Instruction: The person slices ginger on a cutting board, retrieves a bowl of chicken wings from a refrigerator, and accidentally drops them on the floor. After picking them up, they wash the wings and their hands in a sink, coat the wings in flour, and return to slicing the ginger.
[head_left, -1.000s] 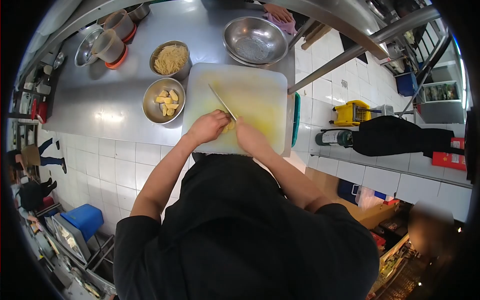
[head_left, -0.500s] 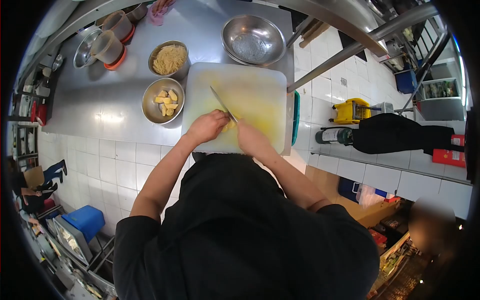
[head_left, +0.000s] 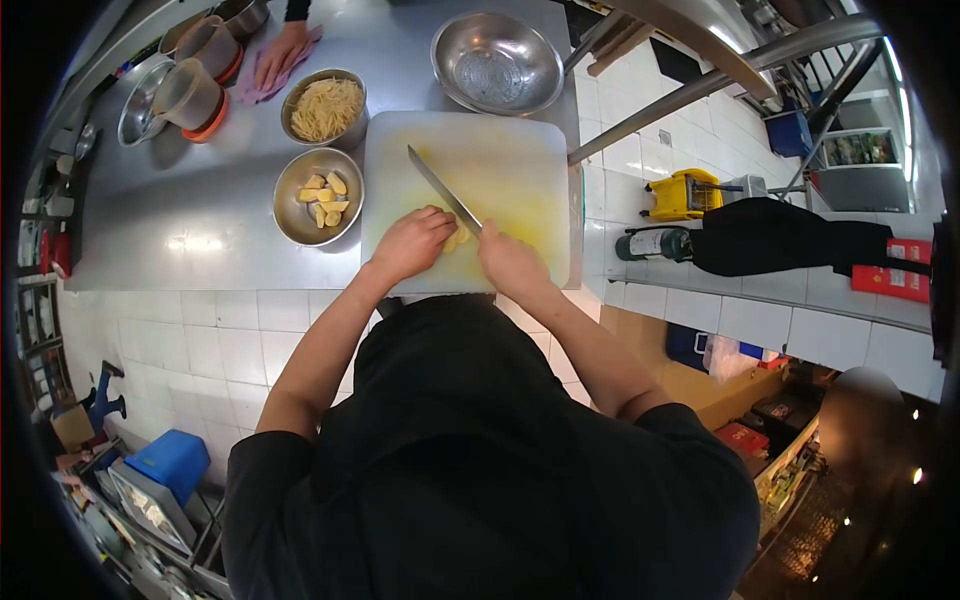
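Note:
On the white cutting board (head_left: 500, 150), stained yellow, my left hand (head_left: 412, 243) rests with curled fingertips pressed onto a pale yellow piece of food, mostly hidden beneath them. Thin pale yellow slices (head_left: 457, 239) lie between my two hands. My right hand (head_left: 513, 264) is wrapped round the handle of a kitchen knife (head_left: 442, 184). Its long blade slants away to the upper left, just past my left fingertips. Left of the board, a steel bowl (head_left: 288, 222) contains several peeled yellow chunks (head_left: 322, 196). Behind it, a deeper steel container (head_left: 356, 132) is filled with thin yellow strips (head_left: 326, 108).
Behind the board sits a wide steel bowl (head_left: 540, 70). Clear plastic containers (head_left: 190, 95) stand at the far left of the steel table (head_left: 190, 220). Another person's hand (head_left: 281, 58) presses a pink cloth (head_left: 255, 90) there. A metal rail (head_left: 690, 105) slants along the right side.
The other person's hand and pink cloth have come further onto the table. My right hand and the knife have shifted slightly right of my left hand, exposing more slices. The view has moved a little.

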